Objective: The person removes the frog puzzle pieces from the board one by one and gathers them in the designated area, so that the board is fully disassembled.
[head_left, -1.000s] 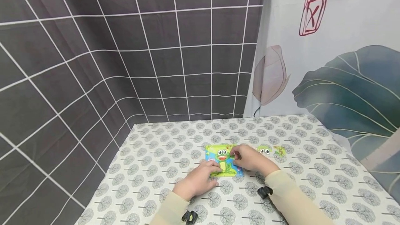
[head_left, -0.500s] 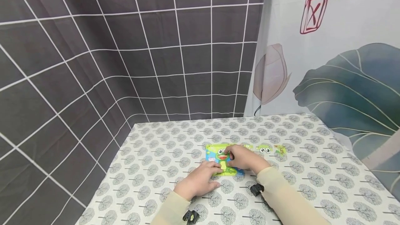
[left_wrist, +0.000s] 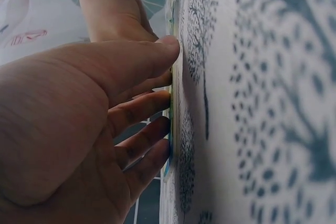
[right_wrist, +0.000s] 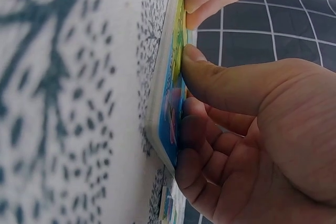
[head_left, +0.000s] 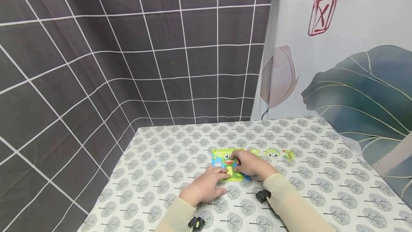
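Observation:
A flat frog jigsaw puzzle (head_left: 220, 154) lies on the cloth, with a green frog on a blue and yellow-green ground. On its lower left part my left hand (head_left: 205, 184) rests with its fingers extended; the left wrist view shows the fingertips (left_wrist: 163, 124) touching the puzzle's edge and face. My right hand (head_left: 251, 163) is over the puzzle's right half. Its thumb and bent fingers (right_wrist: 191, 169) touch the picture in the right wrist view. Whether a puzzle piece is between them is hidden.
To the right lie loose puzzle pieces: a small green one (head_left: 255, 151), one with frog eyes (head_left: 272, 155) and a green one with red (head_left: 288, 154). The tablecloth (head_left: 161, 174) has a grey tree print. A dark checked curtain (head_left: 161, 63) stands behind.
My right hand has moved left over the puzzle, from its right edge toward the frog's middle, uncovering the small green piece. The left hand has stayed nearly still.

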`<state>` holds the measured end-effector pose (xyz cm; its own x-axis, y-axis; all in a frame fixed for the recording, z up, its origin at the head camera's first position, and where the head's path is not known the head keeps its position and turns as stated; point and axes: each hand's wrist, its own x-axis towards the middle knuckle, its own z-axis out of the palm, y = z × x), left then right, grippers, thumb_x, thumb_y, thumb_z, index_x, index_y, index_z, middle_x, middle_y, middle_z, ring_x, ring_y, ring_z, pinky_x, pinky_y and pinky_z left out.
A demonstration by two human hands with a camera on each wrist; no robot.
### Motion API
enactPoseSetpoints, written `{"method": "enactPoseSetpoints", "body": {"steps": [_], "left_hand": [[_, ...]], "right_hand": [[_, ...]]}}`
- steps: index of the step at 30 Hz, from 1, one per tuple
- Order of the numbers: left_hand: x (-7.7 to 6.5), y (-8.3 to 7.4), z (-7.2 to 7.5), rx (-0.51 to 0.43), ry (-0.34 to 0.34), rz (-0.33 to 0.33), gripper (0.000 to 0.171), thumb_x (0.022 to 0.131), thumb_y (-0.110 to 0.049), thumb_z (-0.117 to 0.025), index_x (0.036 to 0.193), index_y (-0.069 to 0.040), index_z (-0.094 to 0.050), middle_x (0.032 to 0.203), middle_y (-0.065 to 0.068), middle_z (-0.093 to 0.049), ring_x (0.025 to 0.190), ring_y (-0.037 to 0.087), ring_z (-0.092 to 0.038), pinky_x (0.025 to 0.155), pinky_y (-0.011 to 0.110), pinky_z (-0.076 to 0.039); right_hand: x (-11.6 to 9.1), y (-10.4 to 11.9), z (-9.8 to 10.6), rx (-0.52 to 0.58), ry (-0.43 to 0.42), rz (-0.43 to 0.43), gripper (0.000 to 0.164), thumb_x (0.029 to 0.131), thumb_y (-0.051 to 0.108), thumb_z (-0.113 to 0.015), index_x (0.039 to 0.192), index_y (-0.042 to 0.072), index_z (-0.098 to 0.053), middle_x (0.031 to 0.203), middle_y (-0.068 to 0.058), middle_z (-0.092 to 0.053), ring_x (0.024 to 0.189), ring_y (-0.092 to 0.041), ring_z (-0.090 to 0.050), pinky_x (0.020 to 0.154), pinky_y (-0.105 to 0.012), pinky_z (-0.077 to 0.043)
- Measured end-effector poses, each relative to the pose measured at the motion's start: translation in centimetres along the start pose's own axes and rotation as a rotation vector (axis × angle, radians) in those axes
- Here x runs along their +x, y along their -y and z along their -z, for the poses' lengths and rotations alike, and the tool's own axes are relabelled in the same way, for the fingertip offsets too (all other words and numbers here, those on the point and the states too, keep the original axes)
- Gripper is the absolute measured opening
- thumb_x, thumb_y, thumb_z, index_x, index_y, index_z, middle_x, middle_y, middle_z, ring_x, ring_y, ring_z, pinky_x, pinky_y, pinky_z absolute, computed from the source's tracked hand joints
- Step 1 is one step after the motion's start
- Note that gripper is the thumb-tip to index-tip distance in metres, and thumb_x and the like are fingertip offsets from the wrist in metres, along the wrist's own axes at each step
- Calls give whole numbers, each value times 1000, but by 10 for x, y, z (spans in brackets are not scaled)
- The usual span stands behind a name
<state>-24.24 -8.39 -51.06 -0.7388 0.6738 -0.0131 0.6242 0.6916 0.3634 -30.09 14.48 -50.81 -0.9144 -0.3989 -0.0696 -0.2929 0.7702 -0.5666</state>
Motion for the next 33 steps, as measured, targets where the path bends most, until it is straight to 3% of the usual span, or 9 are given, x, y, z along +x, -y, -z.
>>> {"method": "enactPoseSetpoints", "body": {"steps": [20,27,33], "left_hand": [[1,6,-3,-47,-8,0,54,96,-32,-76,147,-21,-62,152,-8,-52,141,16,-44,119,38,-42],[0,5,-2,-38,-16,-12,54,95,-31,-76,147,-20,-62,150,-7,-53,141,16,-44,119,38,-42],[0,5,-2,-28,-25,-26,55,95,-30,-77,147,-19,-62,150,-5,-54,141,17,-45,119,37,-41]], "right_hand": [[1,-2,-1,36,-20,-1,38,86,13,-86,116,14,-63,84,-1,-57,70,-16,-51,68,-35,-48],[3,0,0,30,-59,-1,41,80,14,-91,113,11,-66,92,1,-58,81,-16,-54,78,-37,-53],[4,0,2,21,-130,5,21,87,13,-84,103,13,-70,85,6,-61,70,-11,-58,77,-34,-55]]}}
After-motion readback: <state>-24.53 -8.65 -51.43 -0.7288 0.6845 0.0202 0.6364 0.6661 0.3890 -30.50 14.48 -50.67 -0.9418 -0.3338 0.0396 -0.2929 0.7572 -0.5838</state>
